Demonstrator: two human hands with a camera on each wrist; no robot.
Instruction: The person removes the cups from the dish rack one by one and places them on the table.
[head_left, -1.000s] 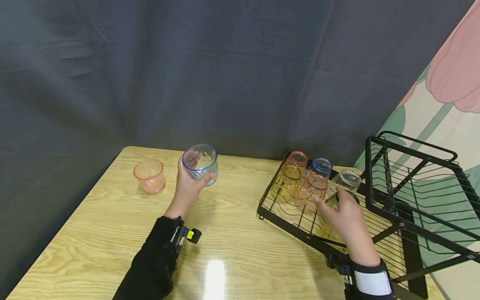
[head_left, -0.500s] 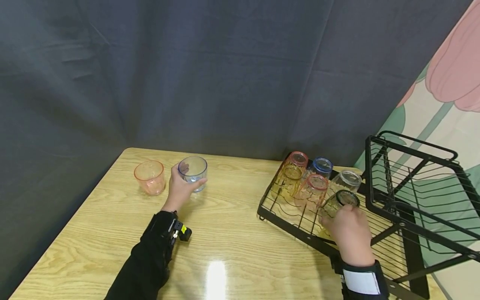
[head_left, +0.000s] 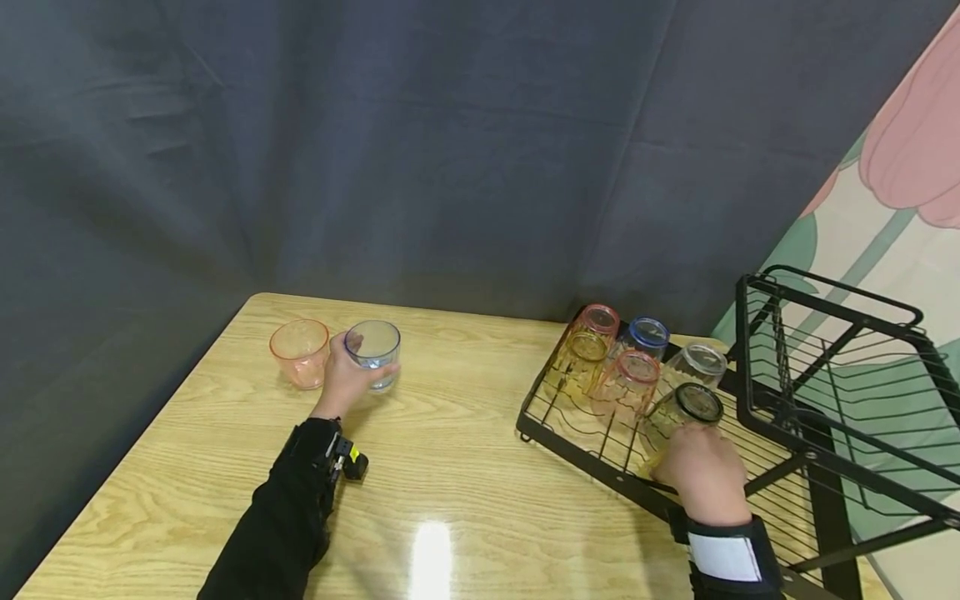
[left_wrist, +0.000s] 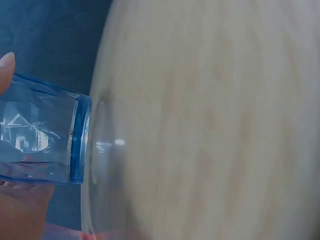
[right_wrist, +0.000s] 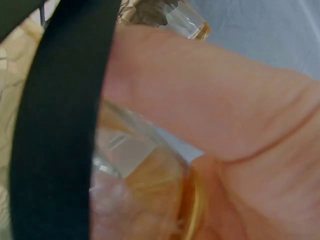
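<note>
My left hand (head_left: pixel 348 379) grips a clear drinking glass with a blue rim (head_left: pixel 384 357), mouth up, at the left part of the table. In the left wrist view this glass (left_wrist: pixel 40 135) lies between the thumb and fingers, its blue lower edge right at the tabletop. My right hand (head_left: pixel 701 467) is on the rack, its fingers curled round the lower part of a yellowish glass with a dark base (head_left: pixel 686 408), upside down. The right wrist view shows the amber edge of a glass (right_wrist: pixel 190 200) against the hand; most fingers are hidden.
A pink glass (head_left: pixel 300 358) stands upright beside the left hand. The black wire rack (head_left: pixel 577 454) holds several other upturned glasses, including a yellow glass (head_left: pixel 581 358), a pink glass (head_left: pixel 626 387) and a blue glass (head_left: pixel 647 335). Its raised upper shelf (head_left: pixel 847 367) stands right of the right hand.
My left hand has lowered the blue-rimmed glass to the table and moved left, nearer the pink one. My right hand has come down to the front of the dark-based glass, fingers curling round it.
</note>
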